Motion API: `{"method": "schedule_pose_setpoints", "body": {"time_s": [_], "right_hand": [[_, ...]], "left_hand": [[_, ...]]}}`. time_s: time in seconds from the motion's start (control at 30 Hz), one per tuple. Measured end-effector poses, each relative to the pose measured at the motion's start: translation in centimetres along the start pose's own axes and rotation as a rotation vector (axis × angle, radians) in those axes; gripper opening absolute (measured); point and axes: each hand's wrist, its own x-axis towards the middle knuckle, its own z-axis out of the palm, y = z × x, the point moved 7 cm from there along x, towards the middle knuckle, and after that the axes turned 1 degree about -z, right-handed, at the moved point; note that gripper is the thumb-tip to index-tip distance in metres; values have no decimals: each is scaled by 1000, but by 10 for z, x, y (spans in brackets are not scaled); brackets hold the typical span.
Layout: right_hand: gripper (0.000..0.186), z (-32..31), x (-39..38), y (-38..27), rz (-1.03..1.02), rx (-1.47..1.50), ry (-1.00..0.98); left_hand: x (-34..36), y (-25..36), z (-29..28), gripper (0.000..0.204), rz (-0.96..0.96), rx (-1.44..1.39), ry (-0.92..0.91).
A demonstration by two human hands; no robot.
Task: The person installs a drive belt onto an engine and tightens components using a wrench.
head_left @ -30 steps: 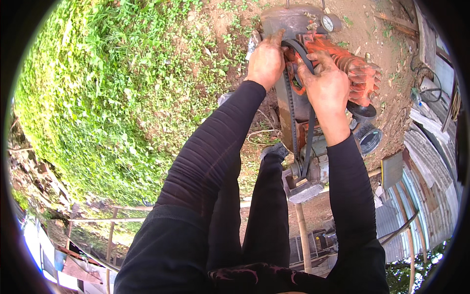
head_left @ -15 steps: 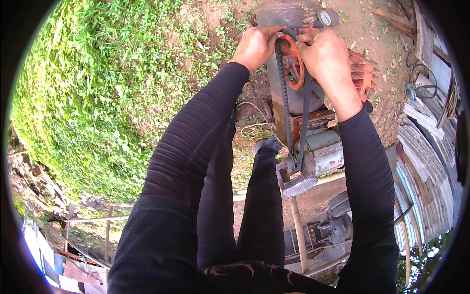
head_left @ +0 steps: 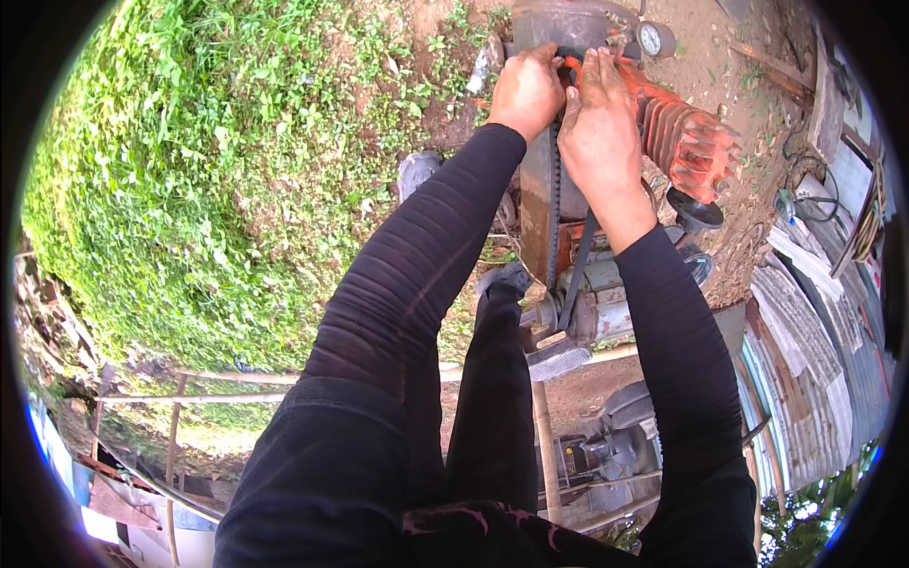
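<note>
At the upper centre, my left hand [head_left: 530,95] is closed on the black ribbed belt [head_left: 555,208] at the top of the orange pulley [head_left: 571,66], which is mostly hidden. My right hand [head_left: 601,142] lies over the pulley with fingers stretched upward, their tips at its upper edge. The belt runs down to a small motor pulley [head_left: 545,310] beside a worn grey motor [head_left: 601,293]. Right of my right hand is the orange finned compressor head [head_left: 701,156]. Behind both hands is a rusty tank [head_left: 549,24] with a round gauge [head_left: 650,39].
Grass and weeds [head_left: 189,189] cover the left side. Bare dirt [head_left: 710,76] lies right of the machine. Corrugated sheets [head_left: 805,379], cables and boards [head_left: 772,66] line the right edge. Bamboo poles [head_left: 547,445] and machinery [head_left: 606,445] appear low down, beside my dark-clothed legs.
My right fingers have gone from curled on the belt to stretched higher over the pulley. Half a second ago the pulley showed more fully; now my right hand covers it. The view has shifted slightly.
</note>
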Motion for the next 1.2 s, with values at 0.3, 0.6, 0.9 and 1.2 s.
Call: {"method": "schedule_pose_setpoints", "body": {"time_s": [0.3,0.6,0.9,1.2], "right_hand": [[45,20,14,-2,-67,-158,-13],[39,27,33,-1,-43,-111,-197],[29,36,55,15,64,-134,-439],[25,6,60,4,-56,4,-412]], "left_hand": [[-19,-5,5,18,-9,-14,-23],[-33,-16,3,19,-344,-245,99],[-34,-16,-4,17,-322,-236,232],[-21,-22,-2,15,-211,-284,244]]}}
